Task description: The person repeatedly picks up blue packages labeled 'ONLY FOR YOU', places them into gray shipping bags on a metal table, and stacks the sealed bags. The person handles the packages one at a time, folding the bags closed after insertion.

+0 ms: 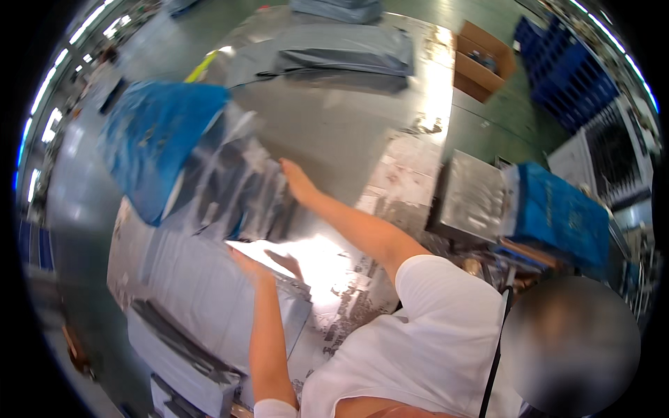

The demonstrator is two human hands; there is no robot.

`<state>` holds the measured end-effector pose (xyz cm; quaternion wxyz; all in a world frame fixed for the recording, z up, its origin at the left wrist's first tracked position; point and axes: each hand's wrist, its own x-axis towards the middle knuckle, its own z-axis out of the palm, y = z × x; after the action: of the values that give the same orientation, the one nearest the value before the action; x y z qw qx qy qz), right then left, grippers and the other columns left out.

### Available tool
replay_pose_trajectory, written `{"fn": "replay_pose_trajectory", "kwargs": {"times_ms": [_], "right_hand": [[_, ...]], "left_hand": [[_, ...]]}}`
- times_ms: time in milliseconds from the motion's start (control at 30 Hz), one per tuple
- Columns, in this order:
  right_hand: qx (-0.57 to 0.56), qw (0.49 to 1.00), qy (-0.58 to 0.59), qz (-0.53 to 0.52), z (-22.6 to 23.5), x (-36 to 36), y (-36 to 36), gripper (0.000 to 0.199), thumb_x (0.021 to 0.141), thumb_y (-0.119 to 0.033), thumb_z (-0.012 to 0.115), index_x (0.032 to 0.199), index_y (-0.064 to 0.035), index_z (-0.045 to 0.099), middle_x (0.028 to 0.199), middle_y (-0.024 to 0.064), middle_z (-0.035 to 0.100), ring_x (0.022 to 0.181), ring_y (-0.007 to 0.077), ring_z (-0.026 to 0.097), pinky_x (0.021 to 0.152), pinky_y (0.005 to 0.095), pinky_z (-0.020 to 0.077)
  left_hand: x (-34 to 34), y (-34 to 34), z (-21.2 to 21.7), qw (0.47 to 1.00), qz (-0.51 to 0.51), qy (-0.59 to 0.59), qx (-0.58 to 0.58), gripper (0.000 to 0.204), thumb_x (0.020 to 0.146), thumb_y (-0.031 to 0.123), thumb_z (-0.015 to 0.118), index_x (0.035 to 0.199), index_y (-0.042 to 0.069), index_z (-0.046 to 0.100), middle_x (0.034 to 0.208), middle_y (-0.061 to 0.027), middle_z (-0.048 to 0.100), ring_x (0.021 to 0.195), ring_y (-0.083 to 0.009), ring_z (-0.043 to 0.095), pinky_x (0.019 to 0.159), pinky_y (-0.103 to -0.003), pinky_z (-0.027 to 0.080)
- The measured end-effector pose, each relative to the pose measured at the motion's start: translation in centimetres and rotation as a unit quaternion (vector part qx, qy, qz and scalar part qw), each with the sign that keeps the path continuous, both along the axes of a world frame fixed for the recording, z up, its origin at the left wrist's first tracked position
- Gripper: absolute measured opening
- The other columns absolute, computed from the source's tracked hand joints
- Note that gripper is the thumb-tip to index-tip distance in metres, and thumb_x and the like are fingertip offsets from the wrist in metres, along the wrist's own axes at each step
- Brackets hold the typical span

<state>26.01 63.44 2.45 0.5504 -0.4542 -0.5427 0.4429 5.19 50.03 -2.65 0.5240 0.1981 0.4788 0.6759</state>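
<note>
A bundle of clear plastic-wrapped packets (240, 184) lies at the left over the metal-topped table (313, 125). A blue plastic bag (164, 139) covers its far left end. My right hand (298, 182) presses on the bundle's right side with fingers stretched along it. Low at its near edge, my left hand (247, 263) holds on from the other side, its fingertips partly hidden. Just below the left hand is a large grey-wrapped package (216, 292).
More grey wrapped packages (341, 52) lie at the table's far end. An open cardboard box (481, 63) and blue plastic crates (568, 70) stand far right. Nearer on the right, a silvery block (477, 191) sits beside another blue bag (557, 212). Another grey package (181, 348) is at lower left.
</note>
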Motion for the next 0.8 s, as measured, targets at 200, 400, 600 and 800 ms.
{"fn": "replay_pose_trajectory", "kwargs": {"times_ms": [200, 400, 600, 800], "right_hand": [[-0.039, 0.95, -0.3, -0.07, -4.1, 11.4, -14.1, 0.05, 0.082, -0.026, 0.053, 0.122, 0.0011, 0.04, 0.131, 0.0228, 0.032, 0.121, 0.0366, 0.032, 0.101, 0.0421, 0.0259], [-0.01, 0.844, -0.518, -0.135, -6.4, 16.6, -18.5, 0.067, 0.075, -0.031, 0.057, 0.13, -0.001, 0.034, 0.137, 0.0231, 0.026, 0.13, 0.0328, 0.021, 0.105, 0.0481, 0.0146], [-0.012, 0.877, -0.467, -0.117, -6.8, 16.3, -18.2, 0.063, 0.074, -0.034, 0.054, 0.123, 0.0032, 0.039, 0.135, 0.026, 0.026, 0.129, 0.0357, 0.021, 0.105, 0.0493, 0.0096], [0.027, 0.839, -0.517, -0.165, -8.7, 16.3, -18.2, 0.066, 0.073, -0.037, 0.052, 0.12, 0.007, 0.04, 0.133, 0.0279, 0.027, 0.128, 0.0378, 0.021, 0.104, 0.0519, 0.0058]], "left_hand": [[10.8, -8.7, 4.5, 0.812, -0.165, 0.556, 0.069, 0.05, 0.084, 0.017, 0.046, 0.128, -0.003, 0.032, 0.138, -0.0194, 0.02, 0.127, -0.0331, 0.021, 0.103, -0.044, 0.018], [22.1, -1.3, 6.4, 0.664, -0.308, 0.61, 0.305, 0.047, 0.082, 0.023, 0.048, 0.121, -0.001, 0.04, 0.134, -0.0224, 0.027, 0.125, -0.0406, 0.023, 0.101, -0.051, 0.018], [26.9, 10.3, -3.6, 0.471, -0.325, 0.777, 0.262, 0.047, 0.091, 0.027, 0.037, 0.134, 0.009, 0.03, 0.141, -0.0137, 0.023, 0.131, -0.0301, 0.018, 0.103, -0.049, 0.015], [28.7, 10.0, -5.3, 0.423, -0.277, 0.808, 0.301, 0.047, 0.091, 0.034, 0.033, 0.135, 0.016, 0.03, 0.141, -0.006, 0.026, 0.13, -0.0222, 0.024, 0.103, -0.046, 0.017]]}}
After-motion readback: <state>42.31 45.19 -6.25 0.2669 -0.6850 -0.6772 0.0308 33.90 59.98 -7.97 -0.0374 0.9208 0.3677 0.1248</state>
